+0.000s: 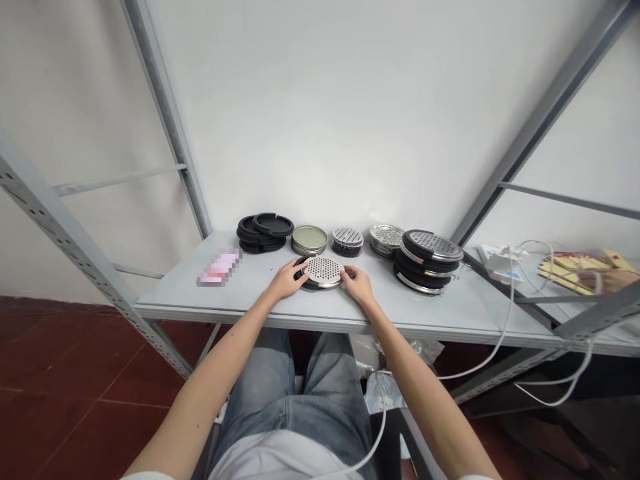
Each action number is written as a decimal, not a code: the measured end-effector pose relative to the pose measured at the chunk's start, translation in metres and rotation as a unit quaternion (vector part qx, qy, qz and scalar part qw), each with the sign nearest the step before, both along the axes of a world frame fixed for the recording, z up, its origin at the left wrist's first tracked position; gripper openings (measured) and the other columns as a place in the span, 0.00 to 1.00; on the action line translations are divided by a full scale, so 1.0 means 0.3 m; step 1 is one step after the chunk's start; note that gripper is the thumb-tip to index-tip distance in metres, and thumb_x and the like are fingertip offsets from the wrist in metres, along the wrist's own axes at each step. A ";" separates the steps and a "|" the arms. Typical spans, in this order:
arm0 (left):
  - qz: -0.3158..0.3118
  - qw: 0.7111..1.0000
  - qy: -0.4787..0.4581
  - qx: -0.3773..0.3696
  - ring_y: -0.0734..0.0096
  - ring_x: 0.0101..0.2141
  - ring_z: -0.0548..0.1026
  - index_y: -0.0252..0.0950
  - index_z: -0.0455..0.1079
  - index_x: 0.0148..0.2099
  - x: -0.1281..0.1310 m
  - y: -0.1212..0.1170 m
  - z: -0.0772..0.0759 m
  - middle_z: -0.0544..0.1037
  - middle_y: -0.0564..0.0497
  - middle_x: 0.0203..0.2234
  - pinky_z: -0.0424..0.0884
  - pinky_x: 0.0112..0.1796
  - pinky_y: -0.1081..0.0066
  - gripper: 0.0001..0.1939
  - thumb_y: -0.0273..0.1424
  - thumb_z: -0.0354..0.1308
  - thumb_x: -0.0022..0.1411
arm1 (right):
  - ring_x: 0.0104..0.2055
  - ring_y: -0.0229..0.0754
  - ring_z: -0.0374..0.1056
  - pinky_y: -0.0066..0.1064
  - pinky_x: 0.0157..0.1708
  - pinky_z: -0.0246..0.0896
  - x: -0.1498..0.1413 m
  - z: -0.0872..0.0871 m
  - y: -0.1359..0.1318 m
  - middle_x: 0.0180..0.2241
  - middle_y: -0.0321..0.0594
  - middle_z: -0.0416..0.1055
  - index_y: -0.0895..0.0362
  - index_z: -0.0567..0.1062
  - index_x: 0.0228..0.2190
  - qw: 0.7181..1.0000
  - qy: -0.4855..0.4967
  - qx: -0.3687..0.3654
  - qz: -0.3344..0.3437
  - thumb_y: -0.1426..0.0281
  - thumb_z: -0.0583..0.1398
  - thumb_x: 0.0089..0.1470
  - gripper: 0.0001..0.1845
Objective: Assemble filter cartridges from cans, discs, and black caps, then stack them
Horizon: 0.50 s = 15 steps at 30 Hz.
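In front of me on the grey table lies a round perforated metal disc (325,270), with part of a black round base (301,261) showing at its left and lower edge. My left hand (289,279) grips the left rim, thumb resting on the metal. At the right rim, my right hand (357,283) closes its thumb and fingers on the disc's edge. Behind stand a pile of shallow cream-coloured round discs (309,237) and a pile of slotted round plates (347,237). The fingers' undersides are hidden.
Black round trays (265,230) are piled at the back left, near a pixelated pink item (220,268). Metal discs (386,236) and a tall stack of black-and-metal round units (429,261) stand at right. Past the shelf post, another person's hand (613,281) is near yellow pieces (570,272) and white cables.
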<state>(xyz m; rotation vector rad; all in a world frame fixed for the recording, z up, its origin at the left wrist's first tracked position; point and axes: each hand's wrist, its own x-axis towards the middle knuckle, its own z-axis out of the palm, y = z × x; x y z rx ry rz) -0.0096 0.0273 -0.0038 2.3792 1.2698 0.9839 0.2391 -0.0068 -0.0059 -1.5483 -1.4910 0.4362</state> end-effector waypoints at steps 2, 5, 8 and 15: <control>0.000 1.000 -0.003 -0.002 0.54 0.61 0.63 0.38 0.69 0.59 -0.001 -0.004 0.003 0.64 0.43 0.62 0.59 0.61 0.58 0.26 0.45 0.54 0.63 | 0.45 0.47 0.74 0.36 0.49 0.64 0.002 0.001 -0.002 0.42 0.47 0.78 0.60 0.79 0.42 1.000 -0.004 0.004 0.010 0.65 0.57 0.54 0.18; -0.002 1.000 0.006 -0.012 0.50 0.61 0.62 0.37 0.68 0.60 -0.003 -0.012 0.009 0.62 0.42 0.63 0.59 0.61 0.56 0.33 0.51 0.57 0.59 | 0.45 0.48 0.74 0.36 0.50 0.64 0.005 0.000 -0.004 0.42 0.46 0.78 0.60 0.79 0.43 1.000 -0.002 0.006 0.014 0.64 0.57 0.54 0.19; -0.018 0.999 0.031 -0.031 0.45 0.62 0.60 0.40 0.65 0.62 -0.007 -0.017 0.016 0.59 0.41 0.64 0.57 0.61 0.53 0.42 0.56 0.62 0.50 | 0.45 0.49 0.74 0.37 0.49 0.64 0.008 -0.003 -0.004 0.42 0.45 0.79 0.59 0.80 0.42 1.000 -0.001 0.008 0.020 0.63 0.58 0.54 0.19; -0.032 0.998 0.026 -0.043 0.45 0.62 0.59 0.42 0.68 0.60 -0.006 -0.026 0.029 0.59 0.41 0.63 0.56 0.62 0.54 0.41 0.57 0.62 0.49 | 0.43 0.48 0.74 0.36 0.47 0.65 0.013 -0.010 0.001 0.40 0.42 0.79 0.57 0.80 0.40 0.999 -0.004 0.018 0.037 0.63 0.59 0.53 0.17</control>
